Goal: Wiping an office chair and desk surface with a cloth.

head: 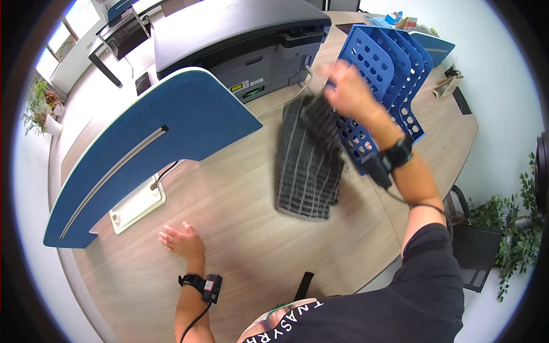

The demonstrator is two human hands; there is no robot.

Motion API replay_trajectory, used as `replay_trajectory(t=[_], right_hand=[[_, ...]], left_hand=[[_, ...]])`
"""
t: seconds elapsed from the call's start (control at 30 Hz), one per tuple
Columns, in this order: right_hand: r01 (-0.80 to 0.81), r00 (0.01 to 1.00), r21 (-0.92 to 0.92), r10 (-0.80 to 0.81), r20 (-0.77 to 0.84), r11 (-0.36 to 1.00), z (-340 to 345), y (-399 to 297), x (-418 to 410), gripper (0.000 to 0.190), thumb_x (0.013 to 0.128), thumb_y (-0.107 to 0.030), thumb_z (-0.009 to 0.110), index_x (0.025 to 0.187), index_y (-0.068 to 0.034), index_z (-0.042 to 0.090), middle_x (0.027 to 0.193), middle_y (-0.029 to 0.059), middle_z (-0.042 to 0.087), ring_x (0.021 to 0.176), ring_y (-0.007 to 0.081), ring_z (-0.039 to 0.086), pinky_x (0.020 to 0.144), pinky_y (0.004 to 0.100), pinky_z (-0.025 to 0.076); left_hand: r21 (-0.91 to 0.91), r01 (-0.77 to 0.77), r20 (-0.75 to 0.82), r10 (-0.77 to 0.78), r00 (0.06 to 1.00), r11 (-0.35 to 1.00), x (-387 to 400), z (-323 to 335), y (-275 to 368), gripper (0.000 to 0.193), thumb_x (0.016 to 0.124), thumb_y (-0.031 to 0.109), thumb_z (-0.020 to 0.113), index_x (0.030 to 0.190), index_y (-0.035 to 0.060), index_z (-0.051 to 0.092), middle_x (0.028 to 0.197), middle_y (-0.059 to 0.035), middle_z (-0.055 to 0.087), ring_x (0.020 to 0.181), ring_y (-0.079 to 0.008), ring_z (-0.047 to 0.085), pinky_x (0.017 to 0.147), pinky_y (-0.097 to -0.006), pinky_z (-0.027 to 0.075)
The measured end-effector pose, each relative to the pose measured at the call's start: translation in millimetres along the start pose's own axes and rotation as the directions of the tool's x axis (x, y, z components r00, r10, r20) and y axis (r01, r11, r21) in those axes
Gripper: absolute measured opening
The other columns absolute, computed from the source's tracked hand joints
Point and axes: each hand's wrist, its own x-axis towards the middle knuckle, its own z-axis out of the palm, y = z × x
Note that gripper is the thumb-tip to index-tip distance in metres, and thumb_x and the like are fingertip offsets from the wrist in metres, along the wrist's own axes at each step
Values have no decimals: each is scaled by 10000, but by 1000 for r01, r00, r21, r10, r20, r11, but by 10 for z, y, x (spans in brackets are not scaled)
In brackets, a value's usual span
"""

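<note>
A dark grey cloth with pale stripes (306, 171) hangs or lies bunched over the wooden desk, its upper part beneath my right hand (347, 90). That hand is blurred, and whether its fingers grip the cloth cannot be made out. Right beside it stands a blue plastic file rack (369, 60) with cut-out holes, partly covered by my forearm. My left hand (183, 242) rests on the desktop (240, 240) at the lower left, fingers spread, holding nothing. Both wrists wear a strapped black device with a cable.
A grey and black printer (257, 60) with a cable stands at the back. A blue desk divider (150, 141) curves along the left, near a white cable tray (139, 206). Small boxes (401, 21) and a tent-shaped card stand (447, 87) are at the far right. A black chair (474, 248) stands beyond the desk edge.
</note>
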Motion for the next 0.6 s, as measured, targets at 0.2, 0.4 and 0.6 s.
replay_trajectory(t=[0.2,0.4,0.6], right_hand=[[-324,767,309,57,639,894,593,-908,-1022,507,763,-329,523,1162,-30,429,1195,296,349,1132,392,335,953,377,269],[-271,855,168,157,494,948,1388,-639,-937,577,780,-359,479,1248,-65,311,1310,237,191,1215,352,188,987,408,164],[-402,863,48,361,353,914,1836,-409,-170,485,775,-295,481,1194,-69,389,1270,251,259,1165,376,263,945,436,227]], left_hand=[[6,8,9,-8,1000,1000,39,1,-29,624,801,347,437,1255,-14,205,1298,-255,179,1223,-357,143,983,-454,120],[-22,14,29,-13,999,1000,4,-6,-12,616,805,327,439,1258,-15,201,1303,-255,164,1225,-354,138,987,-440,122],[-28,-7,3,7,1000,1000,-25,13,-17,615,799,313,439,1258,-19,199,1299,-258,166,1221,-364,141,984,-444,133]])
